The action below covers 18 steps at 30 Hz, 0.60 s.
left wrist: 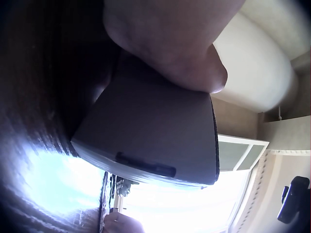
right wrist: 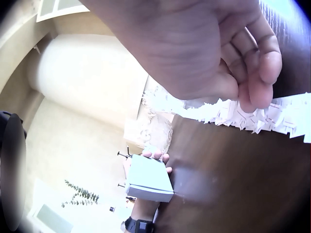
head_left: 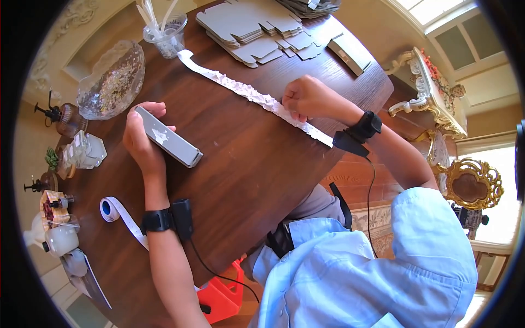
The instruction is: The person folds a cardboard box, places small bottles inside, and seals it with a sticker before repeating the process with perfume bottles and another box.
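Observation:
My left hand point(head_left: 141, 139) holds a slim grey cardboard box point(head_left: 174, 146) above the table, fingers and thumb around its sides. A torn-looking white patch shows on its upper face. In the left wrist view the same box point(left wrist: 150, 126) fills the middle, below the hand. My right hand point(head_left: 311, 99) is over a long white strip point(head_left: 205, 71) covered with many small overlapping white paper pieces point(head_left: 257, 97). In the right wrist view its thumb and curled fingertips point(right wrist: 260, 97) come together right at the paper pieces point(right wrist: 233, 116), pinching at one.
Flattened grey cardboard boxes point(head_left: 246, 30) are stacked at the back, with another slim box point(head_left: 347, 56) to their right. A plastic cup point(head_left: 167, 41) holds white sticks. A glass bowl point(head_left: 112, 82), glass containers point(head_left: 87, 150) and a white tape roll point(head_left: 109, 209) line the left.

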Each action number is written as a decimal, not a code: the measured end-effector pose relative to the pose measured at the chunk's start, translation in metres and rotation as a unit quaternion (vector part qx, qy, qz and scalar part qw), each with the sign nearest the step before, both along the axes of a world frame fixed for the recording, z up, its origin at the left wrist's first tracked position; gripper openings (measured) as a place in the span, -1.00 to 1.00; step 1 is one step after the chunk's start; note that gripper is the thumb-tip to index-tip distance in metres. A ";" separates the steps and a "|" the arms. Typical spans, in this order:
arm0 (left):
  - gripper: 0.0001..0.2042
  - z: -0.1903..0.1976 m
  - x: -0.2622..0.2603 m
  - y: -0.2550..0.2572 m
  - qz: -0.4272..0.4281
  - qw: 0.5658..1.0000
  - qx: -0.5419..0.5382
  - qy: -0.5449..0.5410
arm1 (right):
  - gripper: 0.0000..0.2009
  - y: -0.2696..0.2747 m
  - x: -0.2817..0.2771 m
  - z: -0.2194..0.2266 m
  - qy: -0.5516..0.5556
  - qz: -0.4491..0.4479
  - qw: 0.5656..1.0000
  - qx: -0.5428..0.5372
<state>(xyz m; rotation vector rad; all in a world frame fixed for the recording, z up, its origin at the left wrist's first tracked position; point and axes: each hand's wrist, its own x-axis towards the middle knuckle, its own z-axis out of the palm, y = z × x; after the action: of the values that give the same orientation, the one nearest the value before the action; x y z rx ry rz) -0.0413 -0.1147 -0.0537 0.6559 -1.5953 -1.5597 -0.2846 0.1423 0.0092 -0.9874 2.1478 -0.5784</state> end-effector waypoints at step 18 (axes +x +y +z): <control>-0.52 -0.007 0.001 -0.004 -0.010 0.998 -0.046 0.046 | -0.24 -0.096 0.156 0.008 0.157 0.141 0.934 -0.289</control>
<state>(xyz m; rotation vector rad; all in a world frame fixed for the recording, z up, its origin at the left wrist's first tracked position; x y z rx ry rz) -0.0398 -0.1189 -0.0612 0.5126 -1.5997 -1.4990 -0.1283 0.0466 0.0173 -1.7790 2.0796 -0.9917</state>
